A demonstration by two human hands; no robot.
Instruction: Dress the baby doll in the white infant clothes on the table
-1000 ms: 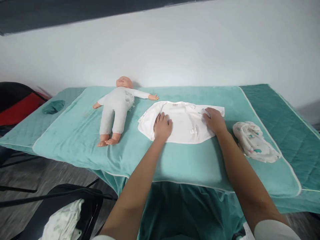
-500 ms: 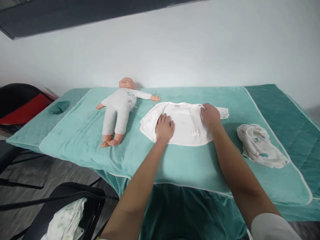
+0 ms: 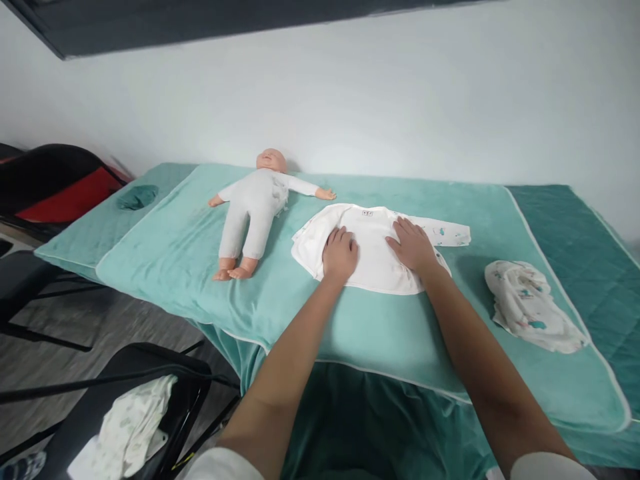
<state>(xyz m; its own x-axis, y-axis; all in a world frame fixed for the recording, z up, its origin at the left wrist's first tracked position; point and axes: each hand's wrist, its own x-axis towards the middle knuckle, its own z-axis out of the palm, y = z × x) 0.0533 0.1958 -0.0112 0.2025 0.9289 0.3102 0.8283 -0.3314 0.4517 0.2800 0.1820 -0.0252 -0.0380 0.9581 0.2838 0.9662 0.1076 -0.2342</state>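
Note:
A white baby shirt lies spread flat on the teal towel that covers the table. My left hand rests palm down on the shirt's left half, fingers stretched out. My right hand lies flat on its right half, fingers apart, with one printed sleeve sticking out to the right. A baby doll in a grey suit lies on its back to the left of the shirt, arms spread.
A crumpled printed garment lies on the towel at the right. A small teal cloth sits at the far left of the table. Black chairs stand at the left; the near one holds a white cloth.
My right hand has slid left from the shirt's right sleeve onto its body and now lies flat. My left hand stays on the shirt. The view has shifted left.

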